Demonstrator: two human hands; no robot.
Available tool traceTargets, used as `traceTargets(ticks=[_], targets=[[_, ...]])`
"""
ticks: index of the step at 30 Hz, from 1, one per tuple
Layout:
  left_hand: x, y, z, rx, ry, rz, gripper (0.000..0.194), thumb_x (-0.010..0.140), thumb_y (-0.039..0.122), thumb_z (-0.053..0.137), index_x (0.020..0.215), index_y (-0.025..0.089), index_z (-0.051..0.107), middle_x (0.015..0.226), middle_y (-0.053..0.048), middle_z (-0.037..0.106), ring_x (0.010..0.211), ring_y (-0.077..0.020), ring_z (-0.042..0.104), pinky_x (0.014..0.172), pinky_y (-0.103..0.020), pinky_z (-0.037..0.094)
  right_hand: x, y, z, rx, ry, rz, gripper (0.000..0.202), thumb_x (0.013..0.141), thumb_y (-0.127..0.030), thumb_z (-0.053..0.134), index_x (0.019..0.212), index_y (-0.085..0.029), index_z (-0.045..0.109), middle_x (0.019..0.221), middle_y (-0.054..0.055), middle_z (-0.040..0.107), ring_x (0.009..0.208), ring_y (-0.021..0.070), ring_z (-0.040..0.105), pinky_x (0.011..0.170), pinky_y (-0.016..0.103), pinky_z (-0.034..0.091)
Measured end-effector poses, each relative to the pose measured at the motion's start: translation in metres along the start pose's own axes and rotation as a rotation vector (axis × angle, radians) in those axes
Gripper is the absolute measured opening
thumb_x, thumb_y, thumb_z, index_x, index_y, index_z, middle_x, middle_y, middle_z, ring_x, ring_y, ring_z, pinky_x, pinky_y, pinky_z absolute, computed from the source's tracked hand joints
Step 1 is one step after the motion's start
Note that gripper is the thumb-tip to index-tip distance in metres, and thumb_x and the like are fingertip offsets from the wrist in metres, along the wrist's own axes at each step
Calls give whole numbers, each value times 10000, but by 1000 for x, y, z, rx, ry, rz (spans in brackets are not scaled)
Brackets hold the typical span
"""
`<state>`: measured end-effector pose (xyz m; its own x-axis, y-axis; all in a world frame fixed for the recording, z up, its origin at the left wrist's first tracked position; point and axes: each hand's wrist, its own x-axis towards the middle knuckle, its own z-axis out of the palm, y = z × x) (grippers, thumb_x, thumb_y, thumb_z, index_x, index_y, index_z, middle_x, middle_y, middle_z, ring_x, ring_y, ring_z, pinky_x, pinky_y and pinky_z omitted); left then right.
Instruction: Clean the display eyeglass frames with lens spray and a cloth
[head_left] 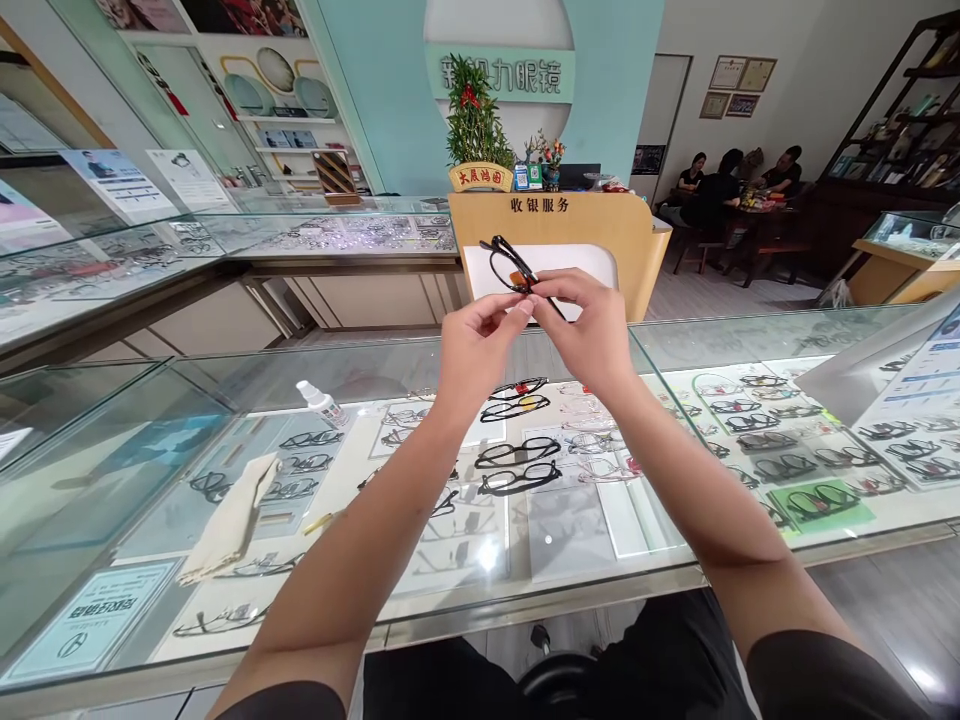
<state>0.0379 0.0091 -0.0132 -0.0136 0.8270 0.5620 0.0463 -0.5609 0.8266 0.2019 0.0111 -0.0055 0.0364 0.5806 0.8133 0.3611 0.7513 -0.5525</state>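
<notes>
Black-framed eyeglasses (501, 262) are held up above the glass display case, tilted, with an orange sticker (517, 279) on a lens. My left hand (486, 335) pinches the lower edge of the frame between thumb and fingertips. Beside it, my right hand (589, 322) grips the same eyeglasses, with a dark temple arm running through its fingers. The thumbs of both hands meet at the frame. Part of the eyeglasses is hidden behind the fingers.
Under the glass top (517, 580) lie rows of eyeglasses (519, 479). A white spray bottle (322, 405) and a folded beige cloth (231, 515) rest on the left. A wooden counter (555, 225) stands ahead. People (721, 190) sit at a table at the far right.
</notes>
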Motion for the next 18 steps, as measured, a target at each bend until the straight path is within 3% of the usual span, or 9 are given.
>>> traceTargets(ticks=[4,9,14,18], targets=[[7,-5,-4,-38,17,-41,298,881,523,890,925,228,881,802,-23,772,718,-157,627,685,-306,518,-4,-8,2,-140,-82,-57,145,1016,-304,720,1018,-277,863,1257,72,867,1212,291,806,1106,493,633],[11,-11,-7,39,72,-66,190,882,422,878,875,234,854,723,-2,703,675,-141,585,613,-285,464,-5,-23,-4,-277,-222,-13,255,1070,-287,608,1060,-248,860,1277,70,863,1211,297,801,1109,476,609],[14,-8,-8,202,66,-74,224,957,391,807,788,250,767,681,0,607,676,-150,557,585,-297,410,-2,-32,-7,-353,-328,89,283,1099,-336,580,1006,-226,823,1136,92,853,1054,269,781,982,408,593],[15,5,-16,439,-55,-105,247,986,371,757,777,239,742,616,8,474,637,-148,462,587,-314,341,5,-45,-19,-462,-374,161,294,1062,-345,618,834,-222,757,876,79,787,901,268,738,864,400,540]])
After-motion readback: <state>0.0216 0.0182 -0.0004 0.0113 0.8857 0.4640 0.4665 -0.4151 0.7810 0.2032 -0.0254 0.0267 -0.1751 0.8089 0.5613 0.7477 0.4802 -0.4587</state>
